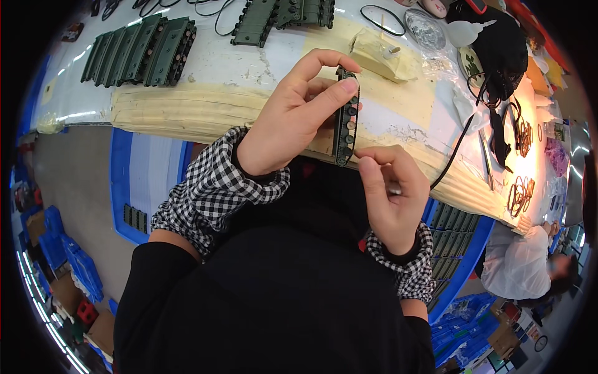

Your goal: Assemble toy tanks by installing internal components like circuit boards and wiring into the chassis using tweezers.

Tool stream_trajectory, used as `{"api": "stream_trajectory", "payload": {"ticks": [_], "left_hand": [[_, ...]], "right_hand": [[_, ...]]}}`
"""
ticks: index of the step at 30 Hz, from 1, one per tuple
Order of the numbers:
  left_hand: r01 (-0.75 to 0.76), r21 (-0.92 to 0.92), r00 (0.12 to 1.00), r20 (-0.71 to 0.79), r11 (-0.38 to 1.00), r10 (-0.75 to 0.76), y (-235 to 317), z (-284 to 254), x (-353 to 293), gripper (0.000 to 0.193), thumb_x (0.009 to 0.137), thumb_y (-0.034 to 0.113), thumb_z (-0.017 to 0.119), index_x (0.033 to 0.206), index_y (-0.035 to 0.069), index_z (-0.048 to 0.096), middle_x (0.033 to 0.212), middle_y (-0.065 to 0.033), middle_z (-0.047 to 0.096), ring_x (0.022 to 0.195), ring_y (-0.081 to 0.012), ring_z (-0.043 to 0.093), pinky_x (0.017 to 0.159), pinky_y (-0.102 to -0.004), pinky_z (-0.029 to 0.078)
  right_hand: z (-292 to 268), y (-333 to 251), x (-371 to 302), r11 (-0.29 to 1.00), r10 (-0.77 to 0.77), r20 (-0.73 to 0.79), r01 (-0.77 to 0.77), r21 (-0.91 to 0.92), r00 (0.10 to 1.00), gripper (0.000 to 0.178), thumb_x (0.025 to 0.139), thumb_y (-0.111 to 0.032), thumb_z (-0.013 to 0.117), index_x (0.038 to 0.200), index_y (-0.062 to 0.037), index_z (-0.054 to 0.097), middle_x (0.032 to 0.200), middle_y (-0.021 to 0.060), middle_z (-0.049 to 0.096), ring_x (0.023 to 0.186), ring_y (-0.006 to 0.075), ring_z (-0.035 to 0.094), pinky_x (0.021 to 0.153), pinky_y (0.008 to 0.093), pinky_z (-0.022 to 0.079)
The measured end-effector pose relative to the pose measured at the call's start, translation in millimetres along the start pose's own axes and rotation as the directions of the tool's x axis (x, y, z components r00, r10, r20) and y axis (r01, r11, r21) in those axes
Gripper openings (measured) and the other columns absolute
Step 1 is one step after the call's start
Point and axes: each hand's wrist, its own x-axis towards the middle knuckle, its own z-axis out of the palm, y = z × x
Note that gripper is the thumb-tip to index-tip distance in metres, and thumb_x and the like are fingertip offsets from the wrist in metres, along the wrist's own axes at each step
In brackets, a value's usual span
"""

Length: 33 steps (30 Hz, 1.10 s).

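Observation:
A narrow dark green plastic part with a row of small round wheels stands on end over the table's near edge. My left hand is closed on its upper half, thumb pressed on the wheeled side and fingers behind. At its lower end is my right hand, thumb and index finger brought together against or just beside the part's edge. Whatever lies in that pinch is too small or hidden to make out. Several similar green wheeled parts lie in a row at the far left, and more sit at the back middle.
Beyond my hands is a tape-wrapped block with a short peg. A white squeeze bottle, black cable and rubber bands occupy the right side. Blue trays with green parts flank me below. A co-worker is at right.

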Motion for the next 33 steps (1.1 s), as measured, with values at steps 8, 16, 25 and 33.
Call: {"api": "stream_trajectory", "payload": {"ticks": [8,16,25,33], "left_hand": [[-0.052,0.051,0.998,0.023,0.997,0.051,-3,-3,-1,0.028,0.101,0.020,0.051,0.127,0.011,0.046,0.115,-0.0132,0.062,0.105,-0.0170,0.063,0.090,-0.0312,0.053],[-0.148,0.055,0.977,0.163,0.987,0.138,-1,-6,-5,0.050,0.094,0.003,0.055,0.141,0.006,0.038,0.128,-0.0153,0.056,0.116,-0.0205,0.058,0.100,-0.0336,0.046],[-0.095,0.101,0.955,0.291,0.990,0.061,3,6,-21,0.054,0.099,0.006,0.044,0.150,0.003,0.026,0.139,-0.0147,0.048,0.126,-0.0196,0.049,0.104,-0.0320,0.039],[-0.017,0.070,0.946,0.324,0.997,-0.006,3,5,-20,0.042,0.100,0.011,0.049,0.138,-0.005,0.044,0.124,-0.0123,0.058,0.110,-0.0142,0.056,0.095,-0.0262,0.045]], "right_hand": [[2,7,11,0.846,0.315,0.317,-0.416,0.333,0.895,0.013,0.090,-0.011,0.066,0.089,0.0006,0.062,0.063,-0.0084,0.048,0.052,-0.0018,0.034,0.047,0.0183,0.024],[-5,4,12,0.853,0.300,0.252,-0.377,0.360,0.920,0.014,0.093,-0.011,0.063,0.095,0.0020,0.061,0.075,-0.0022,0.059,0.056,-0.0008,0.041,0.051,0.0169,0.031],[-12,-2,32,0.871,0.103,0.054,-0.116,0.478,0.993,0.019,0.092,-0.003,0.061,0.109,0.0056,0.062,0.095,0.0080,0.067,0.078,0.0085,0.065,0.067,0.0181,0.051],[-29,12,37,0.728,0.096,0.260,-0.246,0.639,0.961,0.020,0.090,-0.001,0.064,0.108,0.0058,0.060,0.090,0.0079,0.068,0.078,0.0106,0.067,0.072,0.0226,0.056]]}}
